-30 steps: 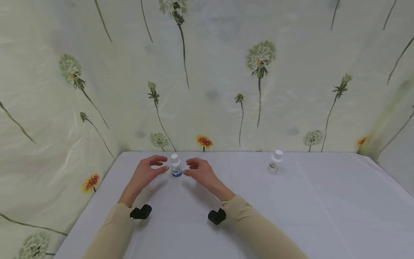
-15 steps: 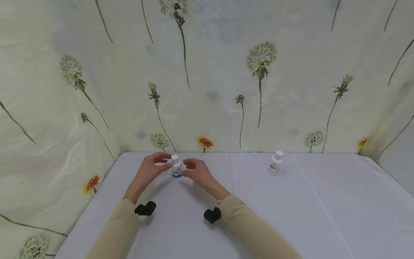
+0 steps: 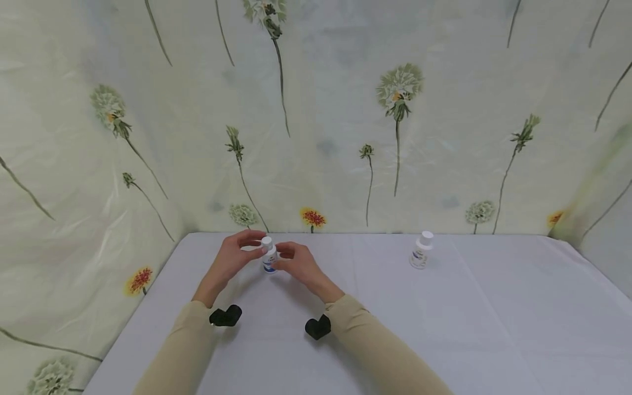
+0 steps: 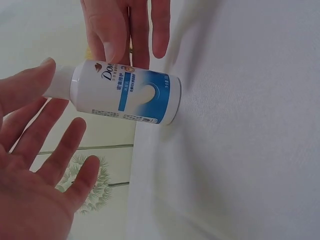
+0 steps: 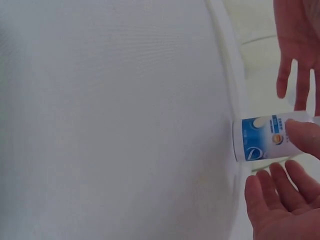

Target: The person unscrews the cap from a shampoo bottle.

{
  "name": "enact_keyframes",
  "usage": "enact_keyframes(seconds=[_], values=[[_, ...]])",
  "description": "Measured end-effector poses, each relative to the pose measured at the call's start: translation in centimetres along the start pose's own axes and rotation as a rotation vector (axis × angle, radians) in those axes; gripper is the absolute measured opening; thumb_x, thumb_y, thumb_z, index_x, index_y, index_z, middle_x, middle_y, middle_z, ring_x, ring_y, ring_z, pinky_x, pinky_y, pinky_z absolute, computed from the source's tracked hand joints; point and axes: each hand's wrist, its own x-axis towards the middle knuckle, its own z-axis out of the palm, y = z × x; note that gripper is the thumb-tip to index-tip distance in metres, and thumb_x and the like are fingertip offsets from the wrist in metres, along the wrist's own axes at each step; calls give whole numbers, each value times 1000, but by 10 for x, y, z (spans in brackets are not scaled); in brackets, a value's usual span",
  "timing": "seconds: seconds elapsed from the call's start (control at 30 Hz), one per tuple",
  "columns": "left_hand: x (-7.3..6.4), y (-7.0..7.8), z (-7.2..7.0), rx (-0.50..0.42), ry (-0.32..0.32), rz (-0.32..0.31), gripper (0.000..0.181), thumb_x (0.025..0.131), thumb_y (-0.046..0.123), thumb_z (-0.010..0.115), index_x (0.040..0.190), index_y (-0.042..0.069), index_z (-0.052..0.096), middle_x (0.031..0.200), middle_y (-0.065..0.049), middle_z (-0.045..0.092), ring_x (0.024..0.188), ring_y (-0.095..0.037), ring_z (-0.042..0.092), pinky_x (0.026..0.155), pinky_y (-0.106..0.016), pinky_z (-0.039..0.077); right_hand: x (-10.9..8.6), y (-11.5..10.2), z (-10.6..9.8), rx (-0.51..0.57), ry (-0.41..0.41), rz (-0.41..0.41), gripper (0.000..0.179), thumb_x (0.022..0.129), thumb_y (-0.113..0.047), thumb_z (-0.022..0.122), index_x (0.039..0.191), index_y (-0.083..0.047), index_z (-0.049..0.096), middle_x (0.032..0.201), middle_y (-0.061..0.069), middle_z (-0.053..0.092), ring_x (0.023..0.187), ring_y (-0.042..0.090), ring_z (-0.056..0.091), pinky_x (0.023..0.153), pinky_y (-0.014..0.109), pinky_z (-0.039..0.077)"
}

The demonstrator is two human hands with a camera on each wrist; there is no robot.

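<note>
A small white-and-blue Dove bottle (image 3: 269, 265) with a white cap stands upright near the table's far edge. At its left, my left hand (image 3: 234, 258) pinches the cap between thumb and forefinger; its other fingers are spread apart in the left wrist view. From the right side, my right hand (image 3: 300, 265) holds the bottle's body, the thumb in front and the fingers behind. The blue lower part of the bottle (image 4: 155, 97) and its label face the left wrist camera. In the right wrist view, my right thumb overlaps the upper part of the bottle (image 5: 257, 139).
A second small white bottle (image 3: 419, 257) stands farther right near the far edge. White cloth covers the table (image 3: 444, 329). A flower-printed curtain (image 3: 326, 109) hangs behind and at both sides. Black cameras (image 3: 225, 316) sit at both wrists.
Both hands have closed in from either side onto the bottle, the left moving right and the right moving left. The second bottle stays where it was.
</note>
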Motion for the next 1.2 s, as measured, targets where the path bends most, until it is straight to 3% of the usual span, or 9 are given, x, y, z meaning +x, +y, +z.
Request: enact_keyframes(seconds=[0.17, 0.5, 0.7, 0.87, 1.2], values=[[2, 1, 1, 19, 5, 6, 39, 89, 22, 75, 126, 13, 65, 121, -6, 66, 116, -26, 57, 90, -45, 50, 2, 1, 5, 2, 14, -24, 42, 88, -9, 72, 128, 0, 61, 125, 14, 63, 117, 32, 58, 94, 40, 50], [2, 3, 2, 11, 27, 22, 33, 88, 15, 75, 120, 11, 68, 110, -7, 70, 108, -28, 62, 85, -40, 50, 5, -3, 13, 4, 39, 14, 39, 87, -10, 75, 124, -3, 65, 113, 8, 68, 100, 23, 61, 86, 35, 53], [1, 4, 3, 37, 24, 37, 32, 89, 14, 74, 119, 6, 68, 112, -11, 70, 106, -28, 62, 85, -39, 51, 4, -2, 13, -18, 42, 15, 38, 88, -12, 75, 123, -4, 65, 112, 7, 68, 100, 23, 61, 86, 36, 53], [0, 4, 4, 11, 19, 28, 34, 89, 12, 74, 121, 2, 66, 117, -18, 67, 108, -25, 62, 89, -41, 50, 3, 1, 13, -38, 40, 3, 37, 88, -13, 75, 122, -4, 65, 114, 8, 68, 105, 24, 61, 87, 37, 53], [-2, 9, 3, -48, 14, 18, 34, 88, 13, 75, 120, 4, 67, 117, -18, 67, 108, -24, 62, 91, -40, 48, -5, -6, 8, -46, 22, -24, 37, 88, -16, 75, 122, -5, 65, 114, 7, 68, 108, 25, 61, 91, 41, 51]])
